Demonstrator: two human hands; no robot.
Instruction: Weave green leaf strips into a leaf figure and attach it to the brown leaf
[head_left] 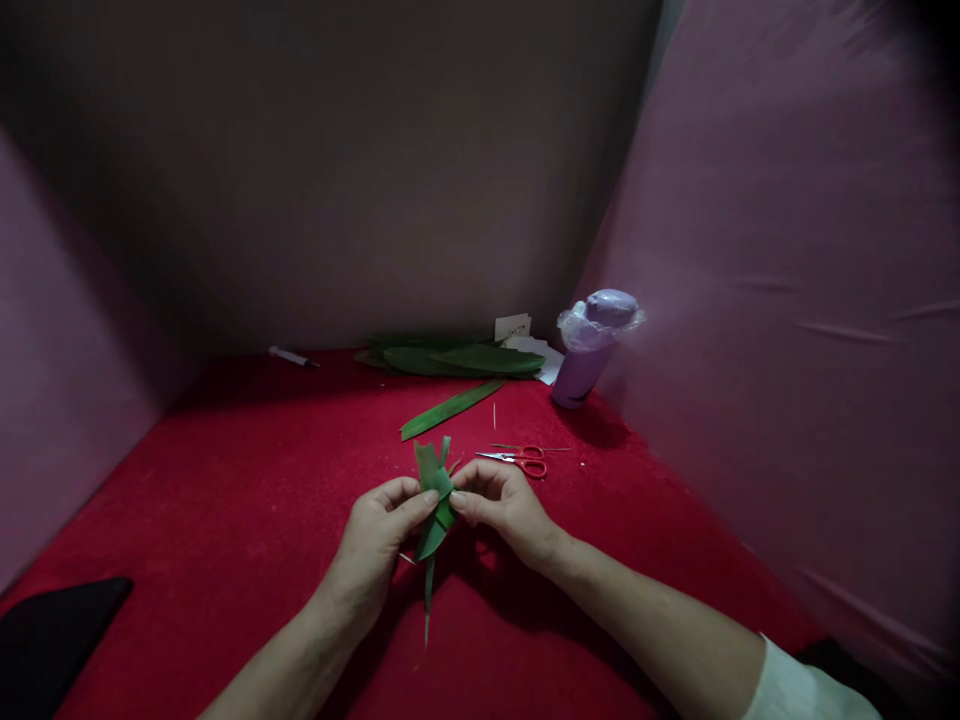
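Folded green leaf strip, one, raised over the red-covered bench, left hand and right hand each with thumb-and-finger grip pinching it, liable to unfold if either slackens or split if tugged; white card behind, its dark writing illegible, no brand readable.

I'm getting a dim feed, darkest across the grey far wall and black at the view's far right corner. Soft shadows spread over the red tabletop, below the right hand and beside the purple cup; its plastic wrap glints faintly. My wide lens stretches the pink right wall towards the edge.
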